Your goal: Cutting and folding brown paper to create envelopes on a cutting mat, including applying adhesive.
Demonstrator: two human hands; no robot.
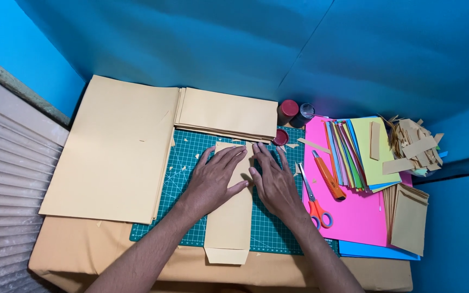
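Paper first: a long tan folded strip (229, 217) lies upright along the middle of the green cutting mat (191, 163), its lower flap hanging past the mat's near edge onto the tan-covered table (82, 249). I see my left hand (213, 179) flat on the strip's upper left part, fingers spread and pressing down, holding nothing. My right hand (275, 182) lies flat just beside it on the strip's right edge and the mat, fingers stretched out and close together, also holding nothing. The two hands almost touch at the thumbs.

Behind the hands sits a stack of folded tan sheets (226, 114), overlapping the mat's far edge. To the left a big pile of tan paper (115, 146) covers the mat's left border. To the right, on a pink sheet (354, 211), lie orange-handled scissors (316, 203) and an orange knife (329, 179), near a fan of coloured sheets (354, 152). Further right are tan scraps (416, 144) and finished tan envelopes (408, 217). Two small jars (295, 113) stand at the back.
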